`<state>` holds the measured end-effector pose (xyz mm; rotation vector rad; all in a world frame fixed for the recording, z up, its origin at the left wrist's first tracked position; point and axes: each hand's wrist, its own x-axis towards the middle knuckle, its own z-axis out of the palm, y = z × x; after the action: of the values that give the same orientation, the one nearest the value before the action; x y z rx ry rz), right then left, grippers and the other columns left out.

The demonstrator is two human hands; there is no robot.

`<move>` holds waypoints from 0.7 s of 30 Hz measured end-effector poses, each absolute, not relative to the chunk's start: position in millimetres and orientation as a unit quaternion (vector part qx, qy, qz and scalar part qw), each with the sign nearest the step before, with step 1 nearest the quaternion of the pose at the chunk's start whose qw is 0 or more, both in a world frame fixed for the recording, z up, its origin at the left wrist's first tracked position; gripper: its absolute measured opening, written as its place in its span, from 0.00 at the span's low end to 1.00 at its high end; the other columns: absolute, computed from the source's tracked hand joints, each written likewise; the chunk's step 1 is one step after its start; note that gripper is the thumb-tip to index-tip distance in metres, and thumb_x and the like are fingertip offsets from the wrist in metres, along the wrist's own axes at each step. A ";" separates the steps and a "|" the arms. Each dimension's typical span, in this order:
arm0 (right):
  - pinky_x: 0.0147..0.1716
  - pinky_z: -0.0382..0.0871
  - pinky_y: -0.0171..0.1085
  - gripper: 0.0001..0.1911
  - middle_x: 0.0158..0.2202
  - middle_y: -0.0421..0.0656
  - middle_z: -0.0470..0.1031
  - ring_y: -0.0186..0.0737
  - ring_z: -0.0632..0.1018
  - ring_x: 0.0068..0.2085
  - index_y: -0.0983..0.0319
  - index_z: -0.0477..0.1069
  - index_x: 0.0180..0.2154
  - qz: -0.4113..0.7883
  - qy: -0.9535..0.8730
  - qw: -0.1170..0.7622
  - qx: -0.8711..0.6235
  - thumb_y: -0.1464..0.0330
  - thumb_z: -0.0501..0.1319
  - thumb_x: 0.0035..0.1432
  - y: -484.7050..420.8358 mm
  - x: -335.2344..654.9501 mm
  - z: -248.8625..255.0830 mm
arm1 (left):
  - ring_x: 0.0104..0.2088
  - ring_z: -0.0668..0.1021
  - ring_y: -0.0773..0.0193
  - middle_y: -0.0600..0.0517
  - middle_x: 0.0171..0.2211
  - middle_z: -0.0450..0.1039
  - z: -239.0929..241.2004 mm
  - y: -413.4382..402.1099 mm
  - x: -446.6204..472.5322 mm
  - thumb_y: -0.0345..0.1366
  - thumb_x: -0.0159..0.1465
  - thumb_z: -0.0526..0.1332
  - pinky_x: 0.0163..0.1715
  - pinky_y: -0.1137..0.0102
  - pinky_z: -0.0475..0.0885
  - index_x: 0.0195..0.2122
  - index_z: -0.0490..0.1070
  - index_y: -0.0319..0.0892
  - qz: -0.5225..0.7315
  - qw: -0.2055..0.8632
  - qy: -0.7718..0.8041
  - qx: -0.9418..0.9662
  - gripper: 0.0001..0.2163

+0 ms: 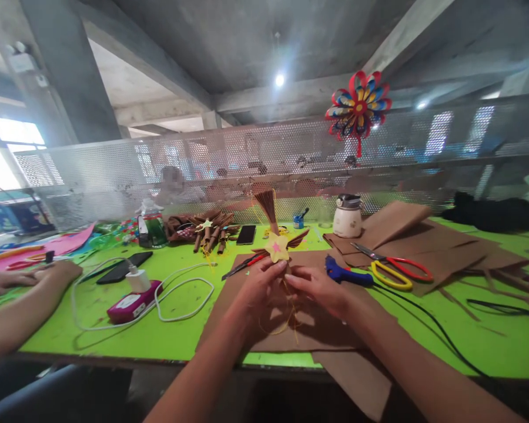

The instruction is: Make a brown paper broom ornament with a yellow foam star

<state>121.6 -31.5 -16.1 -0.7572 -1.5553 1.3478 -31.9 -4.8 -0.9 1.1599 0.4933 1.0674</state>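
Note:
Both of my hands hold a brown paper craft upright over the middle of the table. Its top is a pleated fan, and a yellow star with a pink centre sits on its front. My left hand pinches it just below the star. From the other side, the fingers of my right hand close on its lower part, which they largely hide. Thin yellow string hangs beneath. Brown paper lies flat under my hands, and red-handled scissors rest behind my left hand.
To the right are a blue glue gun with its cord, large scissors, brown paper sheets and a white bottle. At left, a cable runs from a charger on a purple power block. A co-worker's arm reaches in there.

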 end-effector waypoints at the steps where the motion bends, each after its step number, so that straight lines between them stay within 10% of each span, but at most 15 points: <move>1: 0.33 0.63 0.34 0.17 0.35 0.42 0.73 0.33 0.70 0.34 0.63 0.75 0.38 0.566 -0.619 0.452 -0.303 0.57 0.63 0.54 -32.5 119.1 -18.2 | 0.28 0.75 0.67 0.50 0.31 0.74 -0.2 -5.8 -32.3 0.37 0.53 0.67 0.32 0.71 0.71 0.35 0.75 0.40 0.472 0.684 0.216 0.512 0.10; 21: 0.24 0.56 0.33 0.10 0.20 0.37 0.66 0.31 0.64 0.23 0.65 0.71 0.22 0.399 -0.632 0.498 -0.439 0.64 0.65 0.45 -36.8 100.2 -22.4 | 0.29 0.76 0.65 0.49 0.30 0.74 0.5 -4.1 -27.9 0.41 0.53 0.68 0.32 0.70 0.71 0.33 0.74 0.37 0.533 0.611 0.244 0.532 0.12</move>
<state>100.2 -36.8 -22.4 -1.0627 -1.5298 0.9662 -27.9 -4.1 0.5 1.2282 0.5622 1.2292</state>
